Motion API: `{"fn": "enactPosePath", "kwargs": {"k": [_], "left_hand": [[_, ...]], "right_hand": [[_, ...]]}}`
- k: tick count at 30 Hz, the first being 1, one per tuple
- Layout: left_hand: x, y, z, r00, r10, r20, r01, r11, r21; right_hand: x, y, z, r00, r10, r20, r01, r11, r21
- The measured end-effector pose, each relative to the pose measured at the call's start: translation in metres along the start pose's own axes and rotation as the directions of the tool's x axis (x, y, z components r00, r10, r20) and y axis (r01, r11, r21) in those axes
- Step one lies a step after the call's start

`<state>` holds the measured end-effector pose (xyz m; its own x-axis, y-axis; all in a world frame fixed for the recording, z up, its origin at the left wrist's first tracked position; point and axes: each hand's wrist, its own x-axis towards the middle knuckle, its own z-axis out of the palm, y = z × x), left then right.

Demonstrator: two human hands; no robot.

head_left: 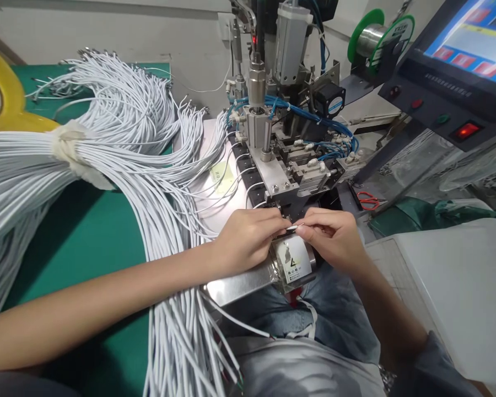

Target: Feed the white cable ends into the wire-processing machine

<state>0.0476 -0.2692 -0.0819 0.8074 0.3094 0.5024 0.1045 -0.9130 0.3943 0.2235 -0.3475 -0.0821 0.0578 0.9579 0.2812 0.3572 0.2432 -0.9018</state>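
Note:
My left hand [250,238] pinches a white cable [291,227] close to its end, at the front of the machine. From the other side my right hand [334,237] has thumb and forefinger closed at the tip of that same cable; the fine wires there are too small to make out. Just below the fingers is a metal part with a white label [294,259]. A large bundle of white cables [136,204] lies under and beyond my left forearm, bound with a pale cloth tie [72,148]. Several cables run from it into a row of black slots [248,171] on the machine.
The machine [268,132] with blue air tubes stands ahead. A control screen [475,38] and a solder wire spool [372,39] are at the upper right. Red-handled scissors [368,200] lie right of the machine. A yellow ring-shaped object [14,99] sits far left on the green mat [86,242].

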Motion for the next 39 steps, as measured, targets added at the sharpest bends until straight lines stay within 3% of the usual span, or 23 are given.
{"fn": "enactPosePath", "kwargs": {"k": [4, 10, 13, 15, 18, 20, 22, 26, 30, 35, 39], "left_hand": [[0.0, 0.001, 0.0, 1.0, -0.004, -0.005, 0.004, 0.998, 0.062], [-0.001, 0.005, 0.002, 0.994, -0.079, -0.07, 0.077, 0.996, -0.04], [-0.001, 0.006, 0.002, 0.994, -0.062, -0.085, 0.064, 0.997, 0.03], [-0.001, 0.007, 0.001, 0.997, 0.016, -0.081, 0.0, 0.981, 0.192], [0.0, 0.008, -0.002, 0.986, 0.161, -0.029, -0.132, 0.886, 0.444], [0.0, 0.008, -0.003, 0.983, 0.185, 0.0, -0.161, 0.852, 0.499], [0.0, 0.007, -0.001, 0.992, 0.129, -0.012, -0.111, 0.891, 0.44], [0.001, 0.007, 0.003, 0.996, -0.062, -0.065, 0.069, 0.991, 0.111], [0.003, 0.007, 0.003, 0.989, -0.129, 0.079, 0.133, 0.99, -0.049], [0.003, 0.001, 0.004, 0.925, -0.242, 0.293, 0.185, 0.96, 0.208], [0.002, -0.006, 0.007, 0.885, -0.267, 0.382, 0.133, 0.93, 0.341]], "right_hand": [[0.002, -0.003, 0.0, 0.999, -0.005, 0.033, 0.009, 0.992, -0.126], [-0.004, -0.003, 0.022, 0.971, -0.11, -0.211, 0.084, 0.988, -0.129], [-0.01, -0.004, 0.027, 0.939, -0.219, -0.267, 0.154, 0.958, -0.242], [-0.011, -0.006, 0.025, 0.944, -0.247, -0.217, 0.164, 0.926, -0.34], [-0.007, -0.009, 0.016, 0.977, -0.2, -0.074, 0.149, 0.89, -0.432], [-0.004, -0.008, 0.014, 0.987, -0.161, -0.016, 0.14, 0.902, -0.407], [-0.001, -0.006, 0.016, 0.988, -0.145, -0.047, 0.122, 0.937, -0.328], [-0.002, 0.002, 0.025, 0.966, -0.13, -0.223, 0.086, 0.977, -0.196], [-0.006, 0.012, 0.021, 0.971, -0.065, -0.231, 0.024, 0.984, -0.177], [-0.004, 0.037, 0.006, 0.981, 0.059, -0.187, -0.089, 0.984, -0.155], [0.002, 0.054, 0.008, 0.967, 0.232, -0.103, -0.233, 0.972, 0.002]]}}
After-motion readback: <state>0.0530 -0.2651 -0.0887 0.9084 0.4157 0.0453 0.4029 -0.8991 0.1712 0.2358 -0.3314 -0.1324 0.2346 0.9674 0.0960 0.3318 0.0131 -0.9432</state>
